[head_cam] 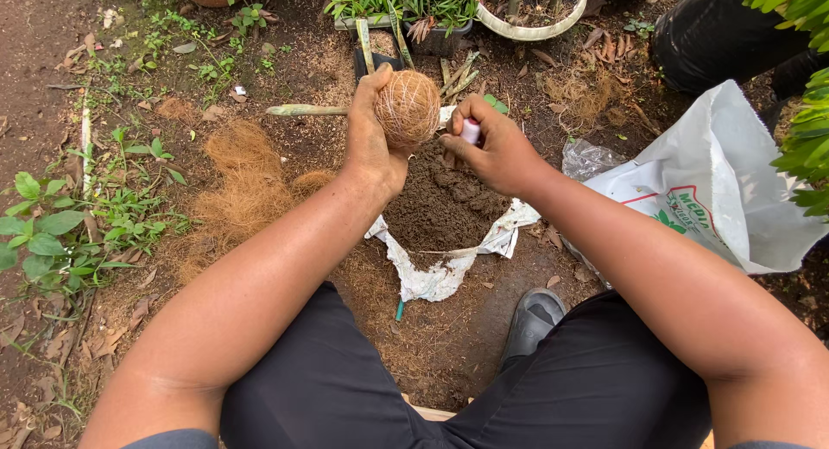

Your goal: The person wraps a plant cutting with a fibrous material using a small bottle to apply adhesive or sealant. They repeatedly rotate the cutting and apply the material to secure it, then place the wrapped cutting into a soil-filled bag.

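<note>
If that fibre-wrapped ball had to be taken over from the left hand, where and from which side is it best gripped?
Probably around its bare right and upper face, coming from the right or from above. The fibre-wrapped ball is round and wound in thin thread, so a cupped, wide palm grip suits it better than a pinch. The left hand already covers its left and underside, and the right hand, holding a small white and pink object, sits close beside it.

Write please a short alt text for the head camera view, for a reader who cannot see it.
Seen from above, a seated person's left hand holds a fibre-wrapped ball over a pile of soil on torn sacking, while the right hand grips a small white object. Loose coconut fibre, potted plants and a white bag surround them.
</note>
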